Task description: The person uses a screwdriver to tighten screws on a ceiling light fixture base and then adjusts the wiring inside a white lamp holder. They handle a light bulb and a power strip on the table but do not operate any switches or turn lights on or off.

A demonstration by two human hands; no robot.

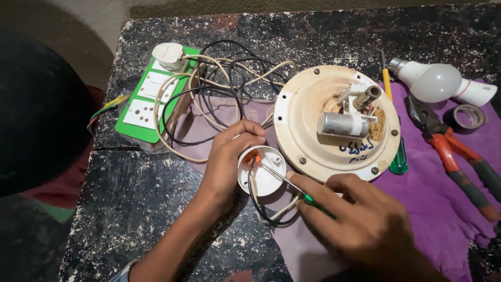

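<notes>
White round plastic ceiling fitting (262,171) sits on the purple cloth (449,209), my left hand (229,156) clamped around its rim; my right hand (365,219) pinches a slim green-handled screwdriver (297,190), best kept square on the orange terminal (252,156).

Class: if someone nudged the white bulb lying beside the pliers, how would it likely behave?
The bulb lies on its side with a rounded dome, so it would probably roll. It looks light, likely hollow. The purple cloth under it might slow it a little.
</notes>
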